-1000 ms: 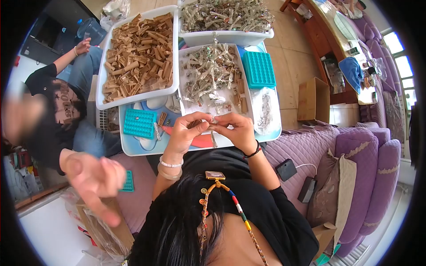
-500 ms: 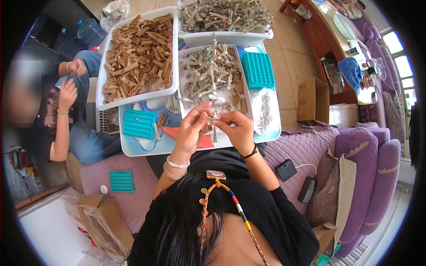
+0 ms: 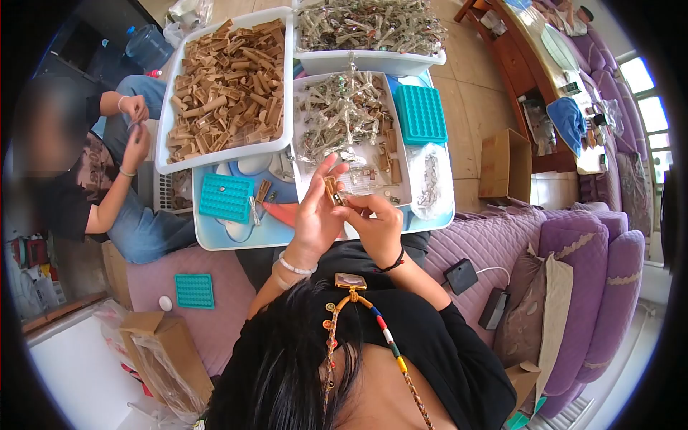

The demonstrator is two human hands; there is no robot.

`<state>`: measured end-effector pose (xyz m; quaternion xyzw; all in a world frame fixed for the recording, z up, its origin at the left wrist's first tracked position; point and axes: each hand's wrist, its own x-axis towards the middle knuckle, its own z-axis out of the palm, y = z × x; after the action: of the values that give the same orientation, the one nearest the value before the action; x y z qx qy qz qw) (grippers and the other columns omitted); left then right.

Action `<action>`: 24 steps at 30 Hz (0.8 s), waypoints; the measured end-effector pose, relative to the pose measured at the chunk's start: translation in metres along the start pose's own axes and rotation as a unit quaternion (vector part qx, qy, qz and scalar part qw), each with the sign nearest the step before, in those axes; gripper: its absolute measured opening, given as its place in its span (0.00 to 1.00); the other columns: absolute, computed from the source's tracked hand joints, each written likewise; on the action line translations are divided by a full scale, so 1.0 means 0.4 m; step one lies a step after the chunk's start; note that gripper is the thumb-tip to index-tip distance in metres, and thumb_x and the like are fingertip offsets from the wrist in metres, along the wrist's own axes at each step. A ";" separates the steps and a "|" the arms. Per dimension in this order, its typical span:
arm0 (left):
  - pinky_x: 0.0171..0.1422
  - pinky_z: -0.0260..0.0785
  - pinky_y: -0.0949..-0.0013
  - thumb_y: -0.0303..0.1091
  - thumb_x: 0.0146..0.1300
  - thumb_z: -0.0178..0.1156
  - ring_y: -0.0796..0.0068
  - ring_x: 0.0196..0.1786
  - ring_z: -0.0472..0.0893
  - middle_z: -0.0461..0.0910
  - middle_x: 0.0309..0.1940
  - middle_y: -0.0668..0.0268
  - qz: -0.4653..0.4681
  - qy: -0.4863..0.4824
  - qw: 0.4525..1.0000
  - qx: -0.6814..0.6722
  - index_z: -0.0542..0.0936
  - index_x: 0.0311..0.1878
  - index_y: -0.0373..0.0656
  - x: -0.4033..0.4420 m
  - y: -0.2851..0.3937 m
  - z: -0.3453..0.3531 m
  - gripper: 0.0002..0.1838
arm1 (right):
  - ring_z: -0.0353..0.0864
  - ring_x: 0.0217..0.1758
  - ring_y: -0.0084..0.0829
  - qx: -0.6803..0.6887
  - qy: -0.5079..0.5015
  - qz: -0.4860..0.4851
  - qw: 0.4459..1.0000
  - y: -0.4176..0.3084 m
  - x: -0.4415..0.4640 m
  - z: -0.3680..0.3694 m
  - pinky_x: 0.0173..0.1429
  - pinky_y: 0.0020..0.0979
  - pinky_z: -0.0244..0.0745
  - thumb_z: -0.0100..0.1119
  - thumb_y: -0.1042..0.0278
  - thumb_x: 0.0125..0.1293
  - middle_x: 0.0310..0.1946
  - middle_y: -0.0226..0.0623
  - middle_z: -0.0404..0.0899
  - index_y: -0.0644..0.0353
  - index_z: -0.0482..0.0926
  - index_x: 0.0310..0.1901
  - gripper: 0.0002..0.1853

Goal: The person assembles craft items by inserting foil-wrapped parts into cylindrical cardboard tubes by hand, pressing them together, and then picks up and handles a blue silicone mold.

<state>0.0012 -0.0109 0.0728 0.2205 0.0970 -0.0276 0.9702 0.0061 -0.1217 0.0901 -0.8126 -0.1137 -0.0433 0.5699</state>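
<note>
Here we are, both hands together over the near edge of the table [image 3: 247, 242], and between them sits a small brown piece [image 3: 332, 190]. The left hand [image 3: 317, 215] is loosely open, fingers long and slightly apart, the piece up against them; whether those fingers clamp it, we can't tell. Over to the right hand [image 3: 378, 221]: fingers curled in, thumb and forefinger brought close in a pinch at the piece's lower end.

Look at that piece: tan, narrow, standing tilted, with a shiny bit at the bottom too small for us to make out. Just beyond the fingertips we've got a shallow white box [image 3: 403, 188], holding a tangled heap of clear-wrapped pieces [image 3: 344, 118], crinkly and glinting.

Up on the left, a deep white plastic tub [image 3: 163, 159] brims with matte brown pieces [image 3: 226, 93], many curved like split tubes. Nearer to us, a teal tray [image 3: 226, 199] shows its rows of round cups, and across the table a teal stack [image 3: 420, 115] rises beside the box. Below that stack, we spot a crumpled clear bag [image 3: 430, 183], thin and glossy.
</note>
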 end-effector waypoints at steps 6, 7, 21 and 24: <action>0.57 0.58 0.72 0.38 0.63 0.44 0.78 0.51 0.65 0.63 0.54 0.65 0.015 -0.081 0.996 -0.044 0.55 0.61 0.43 -0.009 -0.009 -0.008 0.25 | 0.71 0.19 0.21 -0.012 0.062 -0.098 0.993 -0.007 0.016 0.023 0.22 0.20 0.64 0.68 0.74 0.40 0.19 0.34 0.73 0.65 0.77 0.26 0.11; 0.60 0.56 0.70 0.38 0.63 0.44 0.75 0.55 0.64 0.63 0.55 0.65 0.017 -0.103 0.993 -0.056 0.55 0.61 0.43 -0.008 -0.009 -0.009 0.24 | 0.71 0.19 0.21 -0.012 0.062 -0.098 0.993 -0.004 0.018 0.025 0.22 0.20 0.64 0.68 0.74 0.40 0.19 0.34 0.73 0.65 0.77 0.26 0.11; 0.65 0.49 0.62 0.38 0.63 0.43 0.64 0.61 0.58 0.63 0.54 0.58 0.056 -0.109 0.992 -0.031 0.60 0.55 0.40 -0.020 0.007 0.008 0.19 | 0.73 0.23 0.26 -0.043 0.029 -0.111 0.993 -0.037 0.015 0.026 0.25 0.23 0.67 0.62 0.75 0.47 0.24 0.37 0.74 0.65 0.77 0.32 0.09; 0.62 0.54 0.61 0.38 0.63 0.43 0.64 0.61 0.60 0.64 0.54 0.58 0.054 -0.094 0.994 0.015 0.60 0.55 0.40 -0.024 0.008 0.014 0.19 | 0.73 0.23 0.24 0.022 -0.005 -0.059 0.998 -0.052 0.028 0.009 0.25 0.22 0.67 0.61 0.76 0.48 0.24 0.35 0.73 0.65 0.77 0.33 0.09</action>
<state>-0.0069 -0.0102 0.0811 0.2359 -0.0071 0.0022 0.9717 0.0121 -0.1099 0.1101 -0.7920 -0.1654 -0.0708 0.5834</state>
